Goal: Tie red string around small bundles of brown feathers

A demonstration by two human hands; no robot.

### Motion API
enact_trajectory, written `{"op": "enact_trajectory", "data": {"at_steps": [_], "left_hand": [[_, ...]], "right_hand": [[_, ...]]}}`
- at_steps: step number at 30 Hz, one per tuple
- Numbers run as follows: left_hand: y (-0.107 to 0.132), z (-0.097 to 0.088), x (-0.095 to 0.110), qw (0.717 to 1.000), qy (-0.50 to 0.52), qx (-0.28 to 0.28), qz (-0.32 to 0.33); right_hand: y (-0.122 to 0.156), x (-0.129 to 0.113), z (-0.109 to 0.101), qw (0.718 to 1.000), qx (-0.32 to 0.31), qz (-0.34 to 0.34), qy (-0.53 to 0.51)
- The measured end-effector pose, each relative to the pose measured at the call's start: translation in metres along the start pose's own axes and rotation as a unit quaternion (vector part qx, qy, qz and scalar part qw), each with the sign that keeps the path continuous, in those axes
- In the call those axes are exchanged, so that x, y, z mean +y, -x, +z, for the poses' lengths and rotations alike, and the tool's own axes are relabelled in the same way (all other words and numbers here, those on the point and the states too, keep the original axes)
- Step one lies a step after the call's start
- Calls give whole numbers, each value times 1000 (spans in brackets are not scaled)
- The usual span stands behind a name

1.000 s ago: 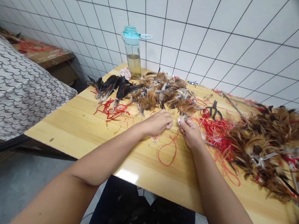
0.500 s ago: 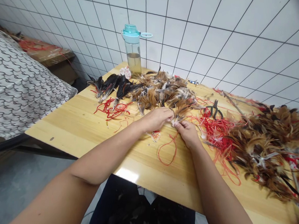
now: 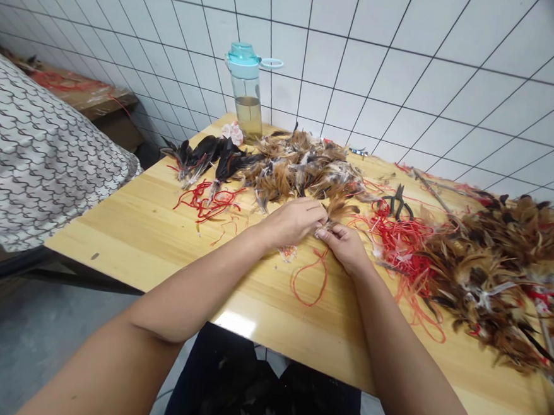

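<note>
The right hand (image 3: 348, 245) has its fingers (image 3: 329, 236) pinched on the base of a feather bunch (image 3: 338, 207) over the desk (image 3: 170, 244). The left hand (image 3: 295, 221) curls beside it, grip hidden. A red cord loop (image 3: 323, 286) lies nearer the body; black pliers (image 3: 397, 204), farther right.

Held feather bunch (image 3: 338, 210) partly hidden

1. You can read no word, number or sign here.
2. On the small blue-and-white object (image 3: 358, 152) near the wall (image 3: 328, 56), any print is too small for you.
3. On the bottle (image 3: 248, 91), you cannot make out letters.
</note>
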State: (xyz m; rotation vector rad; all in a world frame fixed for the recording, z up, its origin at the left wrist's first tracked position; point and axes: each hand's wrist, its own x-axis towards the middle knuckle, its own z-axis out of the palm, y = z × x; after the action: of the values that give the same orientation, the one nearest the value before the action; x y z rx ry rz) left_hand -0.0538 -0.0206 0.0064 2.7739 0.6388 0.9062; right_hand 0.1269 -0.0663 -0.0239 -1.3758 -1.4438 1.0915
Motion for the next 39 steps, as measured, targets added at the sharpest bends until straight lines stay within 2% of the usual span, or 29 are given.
{"op": "enact_trajectory", "data": {"at_steps": [3, 5, 7, 9, 11, 14, 16, 19, 22, 29, 32, 35, 37, 39], "left_hand": [[0, -1, 1, 998, -7, 66, -23], [0, -4, 3, 987, -29, 138, -73], [-1, -7, 3, 974, -27, 182, -135], [-2, -7, 3, 968, 13, 163, -189], [-3, -4, 2, 963, 84, 93, -237], [-4, 4, 0, 934, 203, -6, -293], [-4, 9, -1, 917, 252, -26, -307], [-3, 14, 1, 911, 265, -23, -316], [-3, 15, 4, 916, 243, -26, -318], [-6, 16, 14, 951, 132, -30, -278], [-6, 18, 15, 954, 126, -20, -270], [-6, 18, 15, 954, 138, -6, -266], [-6, 19, 14, 945, 159, 7, -286], [-6, 19, 12, 924, 191, 22, -330]], "right_hand": [[0, -1, 1, 999, -15, -4, -31], [0, -1, 2, 998, -11, 3, -57], [1, -1, 2, 997, 4, 17, -77], [1, 1, 1, 995, 23, 27, -90], [0, 3, 1, 995, 34, 26, -94], [-2, 7, 2, 996, 42, 8, -73], [-3, 9, 3, 998, 50, -11, -28], [-5, 10, 5, 995, 60, -46, 65], [-4, 10, 8, 982, 79, -74, 156], [2, 11, 17, 922, 100, -77, 365], [3, 11, 18, 911, 91, -64, 396], [3, 11, 19, 918, 86, -69, 382], [4, 10, 19, 931, 88, -92, 343], [4, 9, 20, 942, 88, -113, 303]]}}
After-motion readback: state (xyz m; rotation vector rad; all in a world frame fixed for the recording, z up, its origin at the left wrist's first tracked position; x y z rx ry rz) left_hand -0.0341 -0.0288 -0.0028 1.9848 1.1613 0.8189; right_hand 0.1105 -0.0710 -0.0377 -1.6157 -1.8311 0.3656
